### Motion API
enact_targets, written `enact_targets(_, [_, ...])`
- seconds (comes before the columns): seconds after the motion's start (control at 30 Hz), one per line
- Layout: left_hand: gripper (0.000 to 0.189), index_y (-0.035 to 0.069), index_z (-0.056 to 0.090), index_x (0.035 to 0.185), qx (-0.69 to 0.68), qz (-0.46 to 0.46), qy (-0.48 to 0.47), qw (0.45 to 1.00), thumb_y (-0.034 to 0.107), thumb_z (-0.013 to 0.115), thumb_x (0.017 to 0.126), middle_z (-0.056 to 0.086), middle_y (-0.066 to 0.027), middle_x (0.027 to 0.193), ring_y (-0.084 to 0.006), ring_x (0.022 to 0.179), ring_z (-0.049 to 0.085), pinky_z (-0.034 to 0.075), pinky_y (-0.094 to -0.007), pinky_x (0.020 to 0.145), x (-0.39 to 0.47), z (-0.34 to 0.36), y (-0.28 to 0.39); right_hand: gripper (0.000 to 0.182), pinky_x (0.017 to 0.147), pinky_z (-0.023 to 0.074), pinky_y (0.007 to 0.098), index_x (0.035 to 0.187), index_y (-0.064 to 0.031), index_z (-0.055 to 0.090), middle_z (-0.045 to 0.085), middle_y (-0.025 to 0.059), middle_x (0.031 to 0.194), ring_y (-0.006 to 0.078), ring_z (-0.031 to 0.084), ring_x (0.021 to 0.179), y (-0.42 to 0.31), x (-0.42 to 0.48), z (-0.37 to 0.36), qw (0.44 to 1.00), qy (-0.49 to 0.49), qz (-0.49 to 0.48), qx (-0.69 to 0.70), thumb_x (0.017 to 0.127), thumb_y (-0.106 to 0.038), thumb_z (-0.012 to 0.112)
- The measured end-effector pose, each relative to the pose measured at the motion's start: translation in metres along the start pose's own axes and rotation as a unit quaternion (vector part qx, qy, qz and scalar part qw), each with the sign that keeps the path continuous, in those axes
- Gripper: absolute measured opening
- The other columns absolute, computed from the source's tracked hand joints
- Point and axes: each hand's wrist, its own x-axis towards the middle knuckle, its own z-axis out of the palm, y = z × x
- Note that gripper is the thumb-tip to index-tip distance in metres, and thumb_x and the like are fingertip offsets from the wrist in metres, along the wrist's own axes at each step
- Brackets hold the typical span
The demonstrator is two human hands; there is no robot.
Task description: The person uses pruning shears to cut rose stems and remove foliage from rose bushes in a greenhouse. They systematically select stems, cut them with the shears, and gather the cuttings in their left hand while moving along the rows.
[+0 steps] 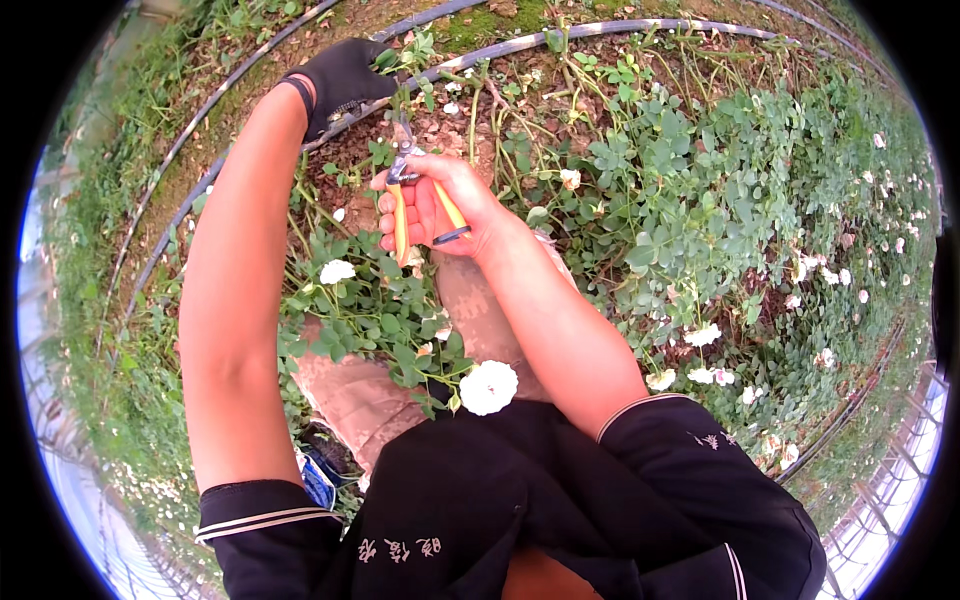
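Observation:
My left hand [346, 81], in a black glove, reaches far forward and is closed around a leafy rose stem [407, 94]; the fingertips are partly hidden by leaves. Bare, my right hand [435, 206] holds a pair of pruning shears [400, 214] with yellow handles, which are spread apart in the palm. A dark loop hangs at the end of one handle. The metal blades point away from me, at the lower part of the stem just below the glove. Whether they touch it I cannot tell.
Rose bushes [675, 172] with pale blooms spread to the right. A large white rose [488, 388] rises before my torso, among leaves between my legs. Dark irrigation hoses [540, 39] run across the soil ahead. Thick cut canes [474, 124] stand near the shears.

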Motion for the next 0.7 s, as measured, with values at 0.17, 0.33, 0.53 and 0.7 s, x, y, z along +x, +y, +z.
enact_targets(0.17, [0.036,0.004,0.063,0.104,-0.01,-0.004,-0.009,1.0,0.028,0.067,0.077,0.065,-0.0076,0.078,-0.0132,0.071,0.056,0.047,-0.0309,0.073,-0.002,-0.001,0.002,0.041,0.067,0.0545,0.0442,0.104,0.0035,0.053,0.06,0.0116,0.079,0.0259,0.063,0.07,-0.005,0.011,-0.001,1.0,0.016,-0.016,0.002,0.092,-0.033,0.039])
enact_targets(0.33, [0.038,0.002,0.062,0.104,-0.031,-0.038,0.013,0.999,0.029,0.066,0.077,0.065,-0.0072,0.081,-0.0133,0.073,0.057,0.046,-0.0305,0.074,-0.008,-0.013,-0.001,0.033,0.05,0.05,0.0393,0.096,-0.0015,0.054,0.056,0.007,0.065,0.0224,0.058,0.053,-0.002,-0.029,-0.005,0.992,0.06,0.059,-0.098,0.092,-0.032,0.043])
enact_targets(0.53, [0.052,-0.001,0.053,0.118,-0.081,-0.05,-0.007,0.995,0.034,0.06,0.08,0.064,-0.0097,0.098,-0.0151,0.085,0.058,0.044,-0.0297,0.082,-0.004,-0.018,-0.014,0.05,0.073,0.0527,0.0406,0.112,0.0069,0.05,0.064,0.0235,0.094,0.0352,0.065,0.077,-0.047,-0.081,0.044,0.572,0.326,0.116,-0.743,0.081,-0.032,0.05])
enact_targets(0.7, [0.059,-0.001,0.052,0.12,-0.094,-0.033,-0.024,0.995,0.037,0.067,0.077,0.063,-0.012,0.102,-0.0198,0.09,0.058,0.043,-0.0331,0.086,0.013,-0.007,-0.021,0.041,0.087,0.0483,0.0391,0.114,0.0029,0.051,0.062,0.02,0.109,0.0309,0.06,0.104,-0.059,-0.059,0.038,0.382,0.339,0.109,-0.853,0.083,-0.024,0.046])
